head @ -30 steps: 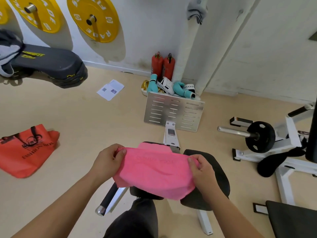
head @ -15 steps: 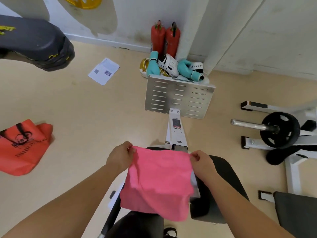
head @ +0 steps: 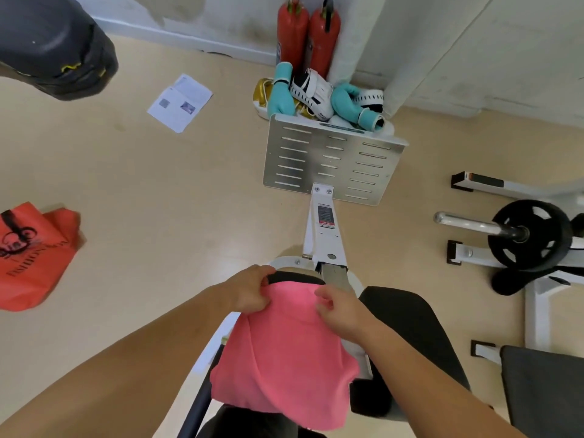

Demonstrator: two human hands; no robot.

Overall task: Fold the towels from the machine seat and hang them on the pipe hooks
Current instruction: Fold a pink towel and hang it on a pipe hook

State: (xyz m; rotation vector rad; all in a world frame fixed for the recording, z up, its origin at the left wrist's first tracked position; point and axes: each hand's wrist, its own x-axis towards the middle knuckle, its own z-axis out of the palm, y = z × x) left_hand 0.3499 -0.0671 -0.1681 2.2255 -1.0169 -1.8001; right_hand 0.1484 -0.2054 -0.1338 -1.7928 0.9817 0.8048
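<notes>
Item: pink, soft-napped cloth towel (head: 284,358), held above the black padded vinyl machine seat (head: 407,327), hanging in loose rounded folds.
Left hand (head: 249,290): fingers curled, pinching the towel's upper edge at its left corner.
Right hand (head: 339,308): fingers bent, pinching the same edge just beside the left.
Surroundings: slotted brushed-metal footplate (head: 331,159) on a smooth beige floor (head: 158,200); two red cylindrical extinguishers (head: 308,30); a crumpled orange fabric bag (head: 34,257); a folded white paper sheet (head: 180,102).
</notes>
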